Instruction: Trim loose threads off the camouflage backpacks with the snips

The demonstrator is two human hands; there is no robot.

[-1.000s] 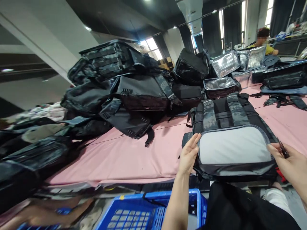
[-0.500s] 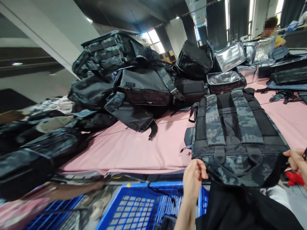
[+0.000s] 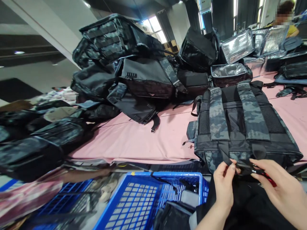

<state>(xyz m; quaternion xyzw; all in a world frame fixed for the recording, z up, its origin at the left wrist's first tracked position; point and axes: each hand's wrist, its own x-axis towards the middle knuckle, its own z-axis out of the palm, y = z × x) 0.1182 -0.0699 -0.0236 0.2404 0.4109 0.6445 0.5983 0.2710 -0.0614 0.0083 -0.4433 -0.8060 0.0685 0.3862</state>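
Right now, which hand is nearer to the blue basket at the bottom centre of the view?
Left. The left hand is just right of the blue basket, apart from it; the right hand is farther right, beyond the left.

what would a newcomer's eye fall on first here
The heap of dark backpacks on the pink cloth, left of centre, dominates. Silver-lined bags gleam at upper right; a blue plastic basket sits at bottom centre. At lower right, the left hand and right hand are close together by a camouflage-strapped backpack.
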